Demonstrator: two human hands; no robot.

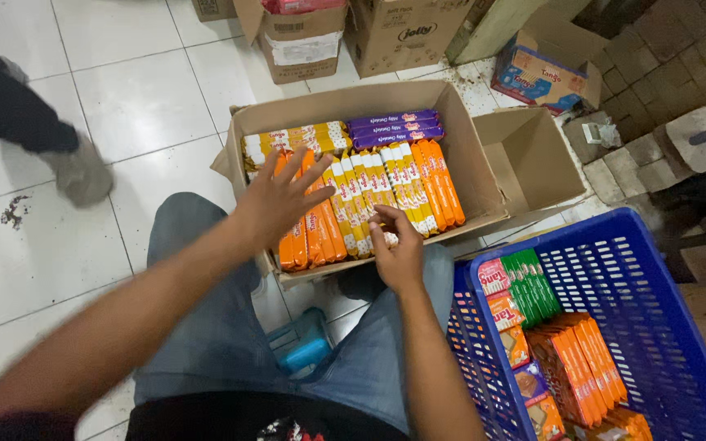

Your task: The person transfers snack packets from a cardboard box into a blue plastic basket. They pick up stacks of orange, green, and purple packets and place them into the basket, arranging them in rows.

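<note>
Fingers of the left hand (281, 194) lay spread flat over orange wafer packs (314, 233) in the cardboard box (469, 167), while the right hand (398, 245) apparently pinched a yellow pack (367, 196) there.

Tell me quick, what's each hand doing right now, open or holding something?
Left hand: open, fingers spread over the orange packs in the cardboard box.
Right hand: fingers curled at a yellow-and-white pack; a firm grip cannot be told.

Under my left hand (281, 196) there's a row of orange snack packs (308, 233) standing on edge in the open cardboard box (467, 155), fingers spread flat on top. My right hand (398, 245) pinches the yellow-and-white packs (361, 196) right beside them, packed tight.
</note>
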